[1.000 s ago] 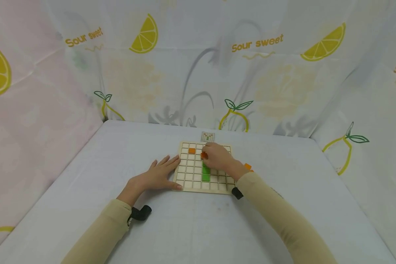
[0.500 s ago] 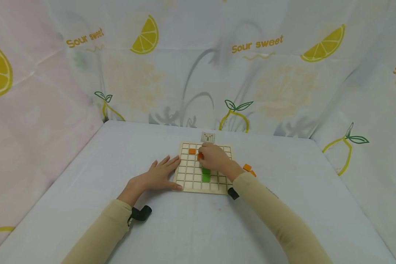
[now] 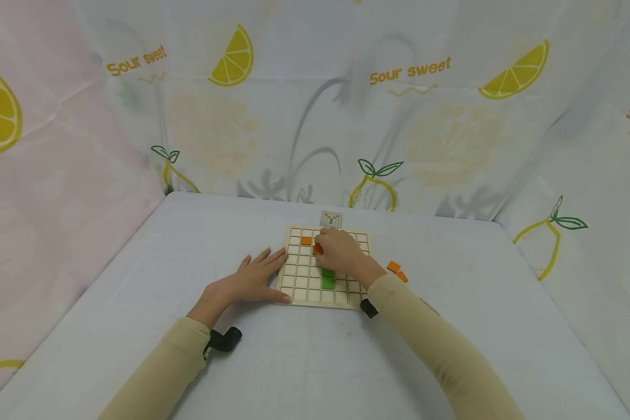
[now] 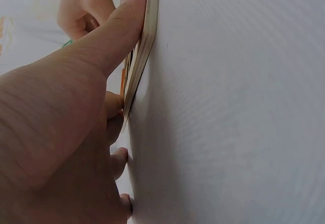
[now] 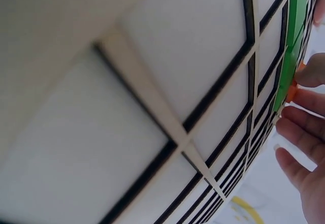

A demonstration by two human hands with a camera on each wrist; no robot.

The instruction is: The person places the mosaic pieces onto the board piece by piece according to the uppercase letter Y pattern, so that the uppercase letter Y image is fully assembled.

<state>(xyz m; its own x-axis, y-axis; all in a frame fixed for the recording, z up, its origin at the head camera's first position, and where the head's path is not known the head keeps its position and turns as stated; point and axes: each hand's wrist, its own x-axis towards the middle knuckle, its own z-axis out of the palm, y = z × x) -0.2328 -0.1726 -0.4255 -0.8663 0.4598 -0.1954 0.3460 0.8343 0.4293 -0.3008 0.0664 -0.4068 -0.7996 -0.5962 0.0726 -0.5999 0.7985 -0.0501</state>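
A wooden grid board (image 3: 300,270) lies on the table. My right hand (image 3: 341,252) is over its upper middle, pinching an orange square tile (image 3: 317,249) between thumb and fingers; the right wrist view has this tile (image 5: 291,92) down at the grid surface. Whether it sits fully in a cell I cannot tell. Green tiles (image 3: 328,283) form a column just below, partly covered by the hand. Another orange tile (image 3: 306,240) sits in a cell at the upper left. With fingers spread, my left hand (image 3: 249,280) rests at the board's left edge, its thumb (image 4: 124,23) against the front corner.
Loose orange tiles (image 3: 394,266) lie on the white table right of the board. Behind the board is a small printed card (image 3: 331,219) with a coloured grid pattern. Fabric walls with lemon prints enclose the back and sides.
My right hand has shifted slightly left with the orange tile, from above the green column to the cell left of it, then nearly stopped. The left hand has stayed in place.
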